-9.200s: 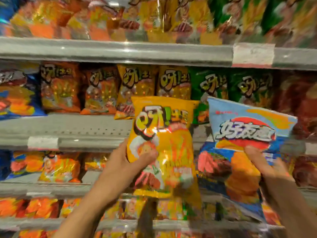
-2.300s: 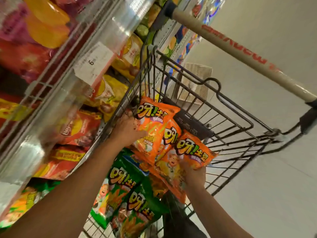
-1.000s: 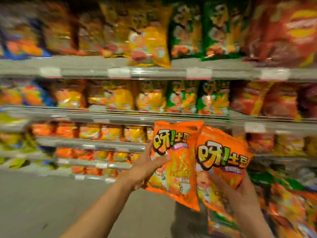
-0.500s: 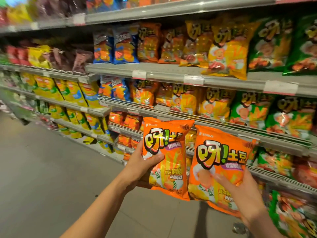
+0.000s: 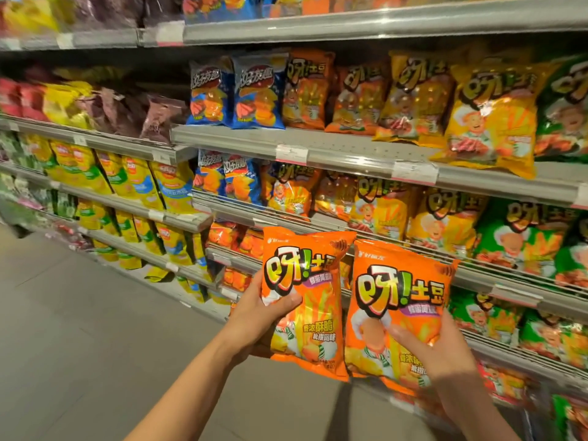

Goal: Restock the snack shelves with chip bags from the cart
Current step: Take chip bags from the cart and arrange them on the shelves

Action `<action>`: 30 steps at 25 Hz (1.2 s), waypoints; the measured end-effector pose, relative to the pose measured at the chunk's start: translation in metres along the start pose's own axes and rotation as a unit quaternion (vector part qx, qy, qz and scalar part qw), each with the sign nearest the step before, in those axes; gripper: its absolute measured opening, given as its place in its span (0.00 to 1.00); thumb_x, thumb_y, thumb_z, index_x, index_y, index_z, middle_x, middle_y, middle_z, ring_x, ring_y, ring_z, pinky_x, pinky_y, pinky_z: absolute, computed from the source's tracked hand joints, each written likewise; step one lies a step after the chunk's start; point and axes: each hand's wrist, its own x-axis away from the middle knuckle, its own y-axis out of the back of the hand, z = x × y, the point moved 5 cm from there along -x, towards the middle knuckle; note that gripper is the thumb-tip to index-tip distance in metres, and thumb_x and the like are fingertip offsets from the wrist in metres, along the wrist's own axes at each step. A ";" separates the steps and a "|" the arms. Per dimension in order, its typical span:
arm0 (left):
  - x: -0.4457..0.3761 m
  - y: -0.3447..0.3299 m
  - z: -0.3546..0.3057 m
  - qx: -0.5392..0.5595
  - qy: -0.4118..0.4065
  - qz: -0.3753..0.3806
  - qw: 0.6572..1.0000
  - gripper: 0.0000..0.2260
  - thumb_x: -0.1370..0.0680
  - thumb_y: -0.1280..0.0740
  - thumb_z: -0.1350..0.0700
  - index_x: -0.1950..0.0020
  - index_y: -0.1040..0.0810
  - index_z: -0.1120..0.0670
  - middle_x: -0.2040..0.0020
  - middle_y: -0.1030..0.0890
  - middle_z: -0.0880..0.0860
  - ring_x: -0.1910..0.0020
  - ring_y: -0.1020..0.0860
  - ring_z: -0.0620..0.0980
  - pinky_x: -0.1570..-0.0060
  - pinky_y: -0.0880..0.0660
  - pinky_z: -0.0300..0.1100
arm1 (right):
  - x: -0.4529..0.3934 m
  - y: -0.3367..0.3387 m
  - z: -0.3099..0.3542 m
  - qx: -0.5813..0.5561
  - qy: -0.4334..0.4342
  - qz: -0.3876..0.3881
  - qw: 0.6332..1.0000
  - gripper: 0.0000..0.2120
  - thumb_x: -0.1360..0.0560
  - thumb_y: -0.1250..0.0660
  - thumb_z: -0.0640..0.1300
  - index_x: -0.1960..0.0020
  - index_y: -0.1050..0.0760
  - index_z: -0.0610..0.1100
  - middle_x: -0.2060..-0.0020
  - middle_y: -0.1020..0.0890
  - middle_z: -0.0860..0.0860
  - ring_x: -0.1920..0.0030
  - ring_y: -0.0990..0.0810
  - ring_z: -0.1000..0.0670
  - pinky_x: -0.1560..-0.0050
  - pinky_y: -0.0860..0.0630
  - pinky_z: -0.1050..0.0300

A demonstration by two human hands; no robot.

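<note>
Warm dim light, blurred edges

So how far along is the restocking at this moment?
Done: the shelves already look well filled with bags. In hand: the left hand grips one orange chip bag and the right hand grips a second orange bag, neither shelved yet. Left: placing both; the cart is out of view.

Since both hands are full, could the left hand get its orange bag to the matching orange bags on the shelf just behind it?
Probably yes: the left hand grips its orange bag in open air, with nothing between it and the shelved orange bags.
</note>
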 end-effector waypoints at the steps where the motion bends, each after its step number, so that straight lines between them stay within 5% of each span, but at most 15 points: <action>1: -0.013 0.014 -0.002 -0.004 -0.005 0.011 1.000 0.26 0.29 0.20 0.49 0.34 0.25 0.38 0.40 0.15 0.49 0.41 0.17 0.53 0.40 0.20 0.56 | -0.006 -0.015 0.005 0.005 0.010 -0.004 1.000 0.30 0.39 0.21 0.53 0.39 0.26 0.57 0.51 0.13 0.57 0.49 0.15 0.55 0.48 0.19 0.52; 4: -0.051 0.058 -0.012 -0.004 -0.024 0.033 0.999 0.27 0.30 0.20 0.48 0.33 0.25 0.38 0.39 0.16 0.48 0.40 0.17 0.51 0.38 0.22 0.54 | -0.025 -0.062 0.024 0.021 0.044 -0.021 0.999 0.25 0.35 0.22 0.51 0.41 0.25 0.58 0.53 0.14 0.62 0.53 0.16 0.62 0.56 0.23 0.68; 7: -0.086 0.097 -0.039 -0.025 -0.056 0.039 0.997 0.27 0.31 0.20 0.44 0.35 0.26 0.33 0.40 0.16 0.43 0.42 0.18 0.42 0.45 0.21 0.39 | -0.048 -0.100 0.044 0.021 0.052 -0.039 0.998 0.25 0.32 0.20 0.51 0.40 0.26 0.63 0.51 0.15 0.65 0.51 0.17 0.63 0.54 0.24 0.61; 12: -0.144 0.139 -0.097 -0.051 -0.116 0.031 0.992 0.27 0.35 0.21 0.37 0.38 0.22 0.35 0.42 0.16 0.39 0.42 0.19 0.38 0.47 0.24 0.34 | -0.093 -0.132 0.100 0.034 0.081 -0.053 0.995 0.39 0.38 0.19 0.64 0.31 0.30 0.61 0.39 0.18 0.60 0.37 0.20 0.54 0.37 0.24 0.45; 16: -0.200 0.150 -0.146 -0.049 -0.135 0.018 0.989 0.27 0.37 0.22 0.35 0.39 0.20 0.37 0.41 0.16 0.40 0.40 0.19 0.41 0.38 0.25 0.44 | -0.146 -0.132 0.159 0.004 0.124 -0.081 0.989 0.31 0.39 0.20 0.54 0.38 0.23 0.54 0.49 0.13 0.55 0.49 0.14 0.54 0.49 0.19 0.52; 19: -0.245 0.148 -0.186 -0.047 -0.165 0.024 0.985 0.22 0.33 0.21 0.39 0.40 0.20 0.38 0.45 0.15 0.39 0.44 0.17 0.39 0.44 0.24 0.41 | -0.193 -0.126 0.194 -0.012 0.137 -0.078 0.987 0.32 0.38 0.20 0.51 0.36 0.24 0.53 0.49 0.12 0.50 0.49 0.13 0.47 0.50 0.16 0.45; 22: -0.292 0.144 -0.222 -0.046 -0.183 0.033 0.981 0.24 0.32 0.22 0.42 0.37 0.21 0.43 0.45 0.14 0.43 0.47 0.15 0.43 0.48 0.21 0.42 | -0.243 -0.117 0.227 -0.032 0.159 -0.076 0.984 0.34 0.41 0.20 0.52 0.37 0.24 0.53 0.50 0.12 0.49 0.52 0.12 0.46 0.59 0.15 0.50; 26: -0.359 0.146 -0.262 -0.115 -0.203 -0.023 0.972 0.19 0.29 0.24 0.42 0.40 0.20 0.44 0.50 0.14 0.40 0.51 0.16 0.39 0.56 0.23 0.34 | -0.328 -0.120 0.248 -0.047 0.163 -0.090 0.981 0.21 0.32 0.22 0.45 0.41 0.23 0.47 0.50 0.13 0.43 0.49 0.13 0.41 0.48 0.17 0.39; 30: -0.421 0.139 -0.273 -0.165 -0.186 -0.068 0.966 0.18 0.31 0.22 0.41 0.49 0.18 0.50 0.50 0.14 0.49 0.53 0.16 0.48 0.48 0.20 0.47 | -0.384 -0.132 0.246 -0.017 0.154 -0.097 0.983 0.15 0.27 0.25 0.38 0.41 0.22 0.43 0.53 0.12 0.42 0.53 0.13 0.42 0.53 0.16 0.46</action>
